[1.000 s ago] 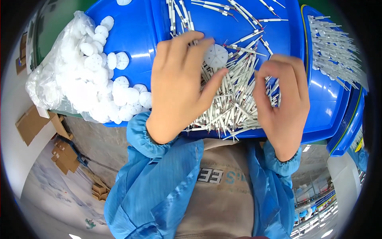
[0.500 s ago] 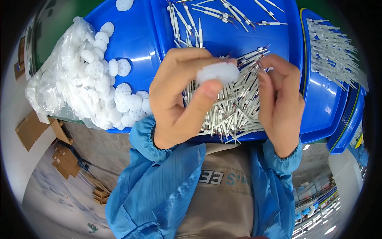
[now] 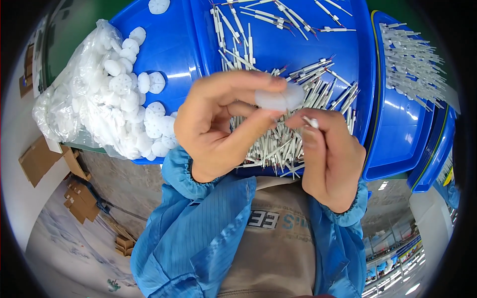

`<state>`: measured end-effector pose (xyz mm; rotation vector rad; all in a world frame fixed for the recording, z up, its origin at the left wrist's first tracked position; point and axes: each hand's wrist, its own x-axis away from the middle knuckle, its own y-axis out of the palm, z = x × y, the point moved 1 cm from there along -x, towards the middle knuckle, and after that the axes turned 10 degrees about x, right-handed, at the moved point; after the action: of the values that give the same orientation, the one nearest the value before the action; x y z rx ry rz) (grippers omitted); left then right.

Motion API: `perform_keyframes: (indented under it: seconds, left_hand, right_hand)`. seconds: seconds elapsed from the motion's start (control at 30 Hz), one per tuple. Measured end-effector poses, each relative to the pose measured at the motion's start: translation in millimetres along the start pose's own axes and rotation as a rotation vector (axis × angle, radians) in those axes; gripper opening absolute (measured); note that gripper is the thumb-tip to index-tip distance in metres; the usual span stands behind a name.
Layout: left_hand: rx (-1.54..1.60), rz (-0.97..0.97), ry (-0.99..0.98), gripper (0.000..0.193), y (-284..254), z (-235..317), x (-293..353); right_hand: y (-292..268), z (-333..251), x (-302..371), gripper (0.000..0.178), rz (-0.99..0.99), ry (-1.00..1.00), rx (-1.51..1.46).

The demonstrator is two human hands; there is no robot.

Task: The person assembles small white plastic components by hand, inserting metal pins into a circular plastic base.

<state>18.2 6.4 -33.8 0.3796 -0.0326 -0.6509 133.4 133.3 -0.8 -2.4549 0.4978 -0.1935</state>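
Head view: left hand (image 3: 218, 124) pinches a white disc (image 3: 279, 98), smooth, round and flat, above the blue tray (image 3: 208, 44). Right hand (image 3: 330, 154) grips a thin white pin (image 3: 312, 121) just below it. Matching pins (image 3: 278, 144) lie heaped beneath; more discs (image 3: 119, 84) spill from a clear crinkled bag.

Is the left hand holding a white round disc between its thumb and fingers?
Yes, the left hand pinches a white round disc between thumb and fingertips, above the blue tray.
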Motion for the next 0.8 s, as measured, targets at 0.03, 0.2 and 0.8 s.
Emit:
perform_keyframes:
  seconds: [0.03,0.2,0.8]
  left_hand:
    - [-0.145,-0.04,0.124,0.029,-3,0,0]
    - [-0.311,-0.212,0.419,0.024,1,-2,-1]
    - [-0.145,-0.062,0.063,0.03,4,-1,4]
  right_hand:
    - [0,2,1,0.018,0.068,-0.038,-0.043]
    - [6,13,-4,0.021,0.073,0.107,-0.314]
    - [10,8,2,0.012,0.063,0.071,-0.032]
